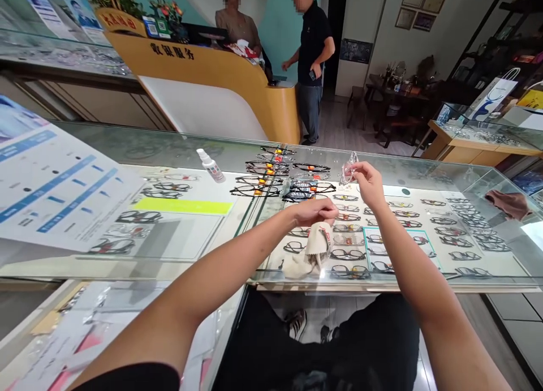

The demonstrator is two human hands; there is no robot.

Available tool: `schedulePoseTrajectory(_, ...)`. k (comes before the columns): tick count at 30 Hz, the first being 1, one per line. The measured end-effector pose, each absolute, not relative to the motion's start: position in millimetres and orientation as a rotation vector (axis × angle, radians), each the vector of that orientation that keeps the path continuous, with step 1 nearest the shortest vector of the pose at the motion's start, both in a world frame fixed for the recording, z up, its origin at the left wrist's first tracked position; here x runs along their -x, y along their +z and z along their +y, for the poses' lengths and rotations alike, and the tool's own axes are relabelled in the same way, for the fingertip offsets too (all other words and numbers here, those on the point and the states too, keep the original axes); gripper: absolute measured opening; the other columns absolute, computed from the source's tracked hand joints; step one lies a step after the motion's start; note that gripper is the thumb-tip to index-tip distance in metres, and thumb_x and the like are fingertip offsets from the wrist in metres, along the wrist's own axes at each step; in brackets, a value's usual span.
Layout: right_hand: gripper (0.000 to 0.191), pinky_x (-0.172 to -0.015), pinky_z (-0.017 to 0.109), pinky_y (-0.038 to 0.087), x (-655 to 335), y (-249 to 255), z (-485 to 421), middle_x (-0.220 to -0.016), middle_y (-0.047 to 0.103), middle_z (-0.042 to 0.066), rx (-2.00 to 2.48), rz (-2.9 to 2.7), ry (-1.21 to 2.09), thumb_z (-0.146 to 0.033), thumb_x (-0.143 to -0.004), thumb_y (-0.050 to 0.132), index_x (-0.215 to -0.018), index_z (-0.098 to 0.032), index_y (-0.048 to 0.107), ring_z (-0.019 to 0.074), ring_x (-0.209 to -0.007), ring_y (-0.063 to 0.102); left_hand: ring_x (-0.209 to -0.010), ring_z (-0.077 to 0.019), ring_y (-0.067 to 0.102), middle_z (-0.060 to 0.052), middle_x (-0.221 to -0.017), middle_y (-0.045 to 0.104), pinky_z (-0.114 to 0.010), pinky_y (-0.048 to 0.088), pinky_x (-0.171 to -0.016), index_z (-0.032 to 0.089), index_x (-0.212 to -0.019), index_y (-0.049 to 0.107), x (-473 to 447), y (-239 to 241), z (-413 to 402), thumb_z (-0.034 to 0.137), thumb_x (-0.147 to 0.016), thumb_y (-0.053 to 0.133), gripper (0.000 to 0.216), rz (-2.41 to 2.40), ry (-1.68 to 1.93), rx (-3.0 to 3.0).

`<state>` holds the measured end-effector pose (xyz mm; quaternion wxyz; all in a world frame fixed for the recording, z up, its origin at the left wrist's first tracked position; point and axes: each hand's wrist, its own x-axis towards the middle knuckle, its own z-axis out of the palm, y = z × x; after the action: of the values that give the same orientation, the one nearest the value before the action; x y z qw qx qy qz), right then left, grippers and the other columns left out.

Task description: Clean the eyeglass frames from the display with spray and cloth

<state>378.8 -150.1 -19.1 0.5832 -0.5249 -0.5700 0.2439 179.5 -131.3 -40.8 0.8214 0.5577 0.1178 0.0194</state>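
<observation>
My left hand (316, 211) is closed in a pinch on a beige cleaning cloth (311, 249), which hangs down to the glass counter (424, 170). My right hand (368, 181) is raised a little further away, its fingers pinched on a pair of clear-framed glasses (348, 168) held above the counter. Just beyond both hands, several dark-framed glasses (280, 179) with orange tags lie in rows on the glass.
A small white spray bottle (211, 166) lies on the counter to the left. A printed chart (51, 181) covers the left end. More glasses (424, 227) fill the case under the glass. Two people stand at an orange reception desk (220, 74) behind.
</observation>
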Motion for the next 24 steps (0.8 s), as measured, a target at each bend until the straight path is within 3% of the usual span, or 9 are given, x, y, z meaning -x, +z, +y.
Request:
schedulePoseTrajectory(7, 0.016, -0.081, 0.035, 0.056, -378, -18, -152, -0.09, 0.076, 0.003, 1.254, -1.335, 0.541, -0.022, -0.081, 0.05, -0.092, -0.023, 0.062, 0.0175, -0.08, 0.07, -0.035, -0.0123, 0.034, 0.001, -0.037, 0.028, -0.025, 0.036, -0.039, 0.025, -0.045, 0.027, -165, -37, -110, 0.038, -0.082, 0.059, 0.05, 0.352, 0.336, -1.141)
schedulePoseTrajectory(10, 0.014, -0.08, 0.035, 0.056, -377, -18, -153, -0.089, 0.076, 0.003, 1.241, -1.342, 0.528, -0.024, -0.083, 0.051, -0.093, -0.024, 0.061, 0.0174, -0.079, 0.069, -0.038, -0.0127, 0.042, 0.002, -0.042, 0.035, -0.024, 0.043, -0.042, 0.023, -0.05, 0.03, -160, -32, -108, 0.044, -0.091, 0.061, 0.055, 0.38, 0.386, -1.142)
schedulePoseTrajectory(14, 0.012, -0.079, 0.035, 0.056, -374, -17, -156, -0.088, 0.076, 0.002, 1.225, -1.358, 0.497, -0.027, -0.087, 0.052, -0.094, -0.024, 0.061, 0.0171, -0.077, 0.069, -0.057, -0.018, 0.065, 0.002, -0.055, 0.05, -0.025, 0.054, -0.055, 0.019, -0.069, 0.05, -160, -25, -108, 0.049, -0.081, 0.076, 0.042, 0.381, 0.411, -1.118)
schedulePoseTrajectory(16, 0.012, -0.079, 0.034, 0.056, -372, -17, -158, -0.087, 0.076, 0.002, 1.236, -1.377, 0.479, -0.028, -0.088, 0.051, -0.094, -0.024, 0.061, 0.0171, -0.079, 0.069, -0.064, -0.0215, 0.07, 0.001, -0.059, 0.055, -0.027, 0.056, -0.058, 0.019, -0.073, 0.052, -160, -23, -107, 0.049, -0.075, 0.079, 0.04, 0.388, 0.4, -1.123)
schedulePoseTrajectory(20, 0.013, -0.078, 0.035, 0.055, -367, -16, -160, -0.088, 0.076, 0.002, 1.233, -1.393, 0.474, -0.028, -0.088, 0.052, -0.094, -0.024, 0.063, 0.0191, -0.084, 0.072, -0.063, -0.0183, 0.067, 0.003, -0.057, 0.05, -0.025, 0.054, -0.059, 0.02, -0.068, 0.046, -161, -22, -107, 0.046, -0.075, 0.077, 0.041, 0.411, 0.48, -1.135)
schedulePoseTrajectory(24, 0.013, -0.08, 0.035, 0.055, -365, -15, -162, -0.09, 0.077, 0.003, 1.231, -1.412, 0.458, -0.028, -0.089, 0.051, -0.095, -0.024, 0.062, 0.02, -0.086, 0.073, -0.049, -0.008, 0.048, 0.007, -0.055, 0.038, -0.021, 0.048, -0.054, 0.019, -0.063, 0.045, -159, -19, -108, 0.041, -0.072, 0.079, 0.042, 0.425, 0.565, -1.164)
